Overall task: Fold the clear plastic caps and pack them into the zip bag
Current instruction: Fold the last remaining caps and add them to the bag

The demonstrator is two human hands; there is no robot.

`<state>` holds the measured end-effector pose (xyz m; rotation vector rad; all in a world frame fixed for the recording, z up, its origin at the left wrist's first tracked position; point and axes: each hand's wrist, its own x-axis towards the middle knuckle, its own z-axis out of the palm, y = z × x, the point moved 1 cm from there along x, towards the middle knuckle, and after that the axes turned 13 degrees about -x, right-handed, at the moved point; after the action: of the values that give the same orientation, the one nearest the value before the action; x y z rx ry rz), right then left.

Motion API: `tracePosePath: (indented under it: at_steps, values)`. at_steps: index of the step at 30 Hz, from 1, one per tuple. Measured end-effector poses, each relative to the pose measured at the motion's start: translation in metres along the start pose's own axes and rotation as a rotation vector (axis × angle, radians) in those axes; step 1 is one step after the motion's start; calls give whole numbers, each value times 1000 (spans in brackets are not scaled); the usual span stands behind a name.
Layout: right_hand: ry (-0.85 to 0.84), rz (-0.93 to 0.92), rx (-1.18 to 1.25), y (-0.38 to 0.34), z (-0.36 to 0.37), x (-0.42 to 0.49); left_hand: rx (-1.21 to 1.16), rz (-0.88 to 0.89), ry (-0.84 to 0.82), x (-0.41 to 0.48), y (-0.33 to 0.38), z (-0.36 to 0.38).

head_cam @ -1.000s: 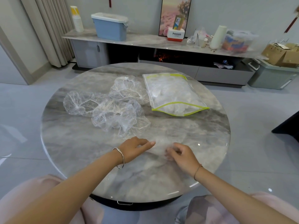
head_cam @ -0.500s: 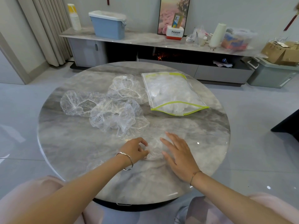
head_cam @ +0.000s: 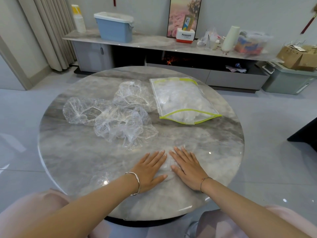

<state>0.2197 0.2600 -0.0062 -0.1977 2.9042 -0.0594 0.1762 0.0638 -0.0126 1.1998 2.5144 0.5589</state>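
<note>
Head view: left hand (head_cam: 151, 170) and right hand (head_cam: 187, 170) both flat with fingers straight, pressing one clear cap (head_cam: 167, 162) onto the table (head_cam: 68, 160) at 6 o'clock. Zip bag (head_cam: 185, 100) at 1 o'clock from the hands, well apart, nearer the right; long axis 11-to-5, mouth gaping toward 5. Holds whitish crumpled film, probably folded caps. Loose caps (head_cam: 120, 124) heaped at 11 o'clock.

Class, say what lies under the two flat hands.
A clear plastic cap shows between the left hand and right hand, pressed onto the table; its folds beneath the palms are hidden.
</note>
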Motion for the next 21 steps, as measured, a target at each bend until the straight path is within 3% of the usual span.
tracePosePath:
  at_steps: [11, 17, 21]
  values:
    - [-14, -9, -12, 1, -3, 0, 2, -38, -52, -1, -2, -2]
    - [340, -90, -28, -1, -29, -13, -5, 40, 166, -2, 4, -19]
    - [428, -119, -36, -3, -22, -22, 137, 148, 146, 1, 1, -12]
